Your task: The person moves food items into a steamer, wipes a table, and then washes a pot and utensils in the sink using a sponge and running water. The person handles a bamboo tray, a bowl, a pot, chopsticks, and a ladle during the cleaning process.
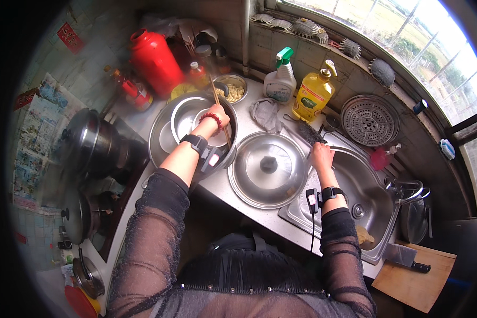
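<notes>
My left hand [219,116], with a red bead bracelet at the wrist, grips a pair of wooden chopsticks [214,90]. It is over a large steel basin [154,133], in which a smaller steel bowl [176,116] and white bowls [167,137] sit nested; my forearm hides part of them. At the sink's back left corner, my right hand [322,156] is curled beside a black scrubber [311,133]. Whether its fingers grip the scrubber is hidden. Between my hands a round steel lid [268,187] with a dark knob lies on the counter.
The steel sink [351,175] is on the right, with a cleaver [400,254] on a wooden board [415,278] beyond it. Behind stand a spray bottle [280,81], yellow detergent [313,95] and a grey cloth [265,113]. A red thermos [155,59] and lidded pots [81,139] are left.
</notes>
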Tool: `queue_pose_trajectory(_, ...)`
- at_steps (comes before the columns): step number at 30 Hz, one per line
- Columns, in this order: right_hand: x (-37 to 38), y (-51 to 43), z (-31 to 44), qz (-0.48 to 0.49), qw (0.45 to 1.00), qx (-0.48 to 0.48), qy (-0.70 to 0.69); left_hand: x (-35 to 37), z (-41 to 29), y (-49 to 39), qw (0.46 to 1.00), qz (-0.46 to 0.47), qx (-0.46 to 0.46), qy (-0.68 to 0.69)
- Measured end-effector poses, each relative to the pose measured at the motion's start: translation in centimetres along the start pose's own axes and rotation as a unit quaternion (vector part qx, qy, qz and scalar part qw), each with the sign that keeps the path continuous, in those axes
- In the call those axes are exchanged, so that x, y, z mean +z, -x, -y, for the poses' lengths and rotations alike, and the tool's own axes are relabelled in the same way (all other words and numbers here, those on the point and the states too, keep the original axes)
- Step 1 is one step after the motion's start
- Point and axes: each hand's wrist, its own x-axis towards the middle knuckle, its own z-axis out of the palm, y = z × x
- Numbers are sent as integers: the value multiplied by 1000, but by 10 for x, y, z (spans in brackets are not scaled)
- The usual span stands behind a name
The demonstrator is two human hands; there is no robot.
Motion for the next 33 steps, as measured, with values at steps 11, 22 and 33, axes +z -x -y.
queue_pose_trajectory(11,-147,33,16,-104,961,-220,-130,-20,-32,117,886,32,307,346)
queue_pose_trajectory(22,-203,101,70,-67,891,-431,-127,104,-10,227,908,168,266,276)
queue_pose_trajectory(33,-183,97,152,114,701,-115,-695,7,89,197,869,-197,225,393)
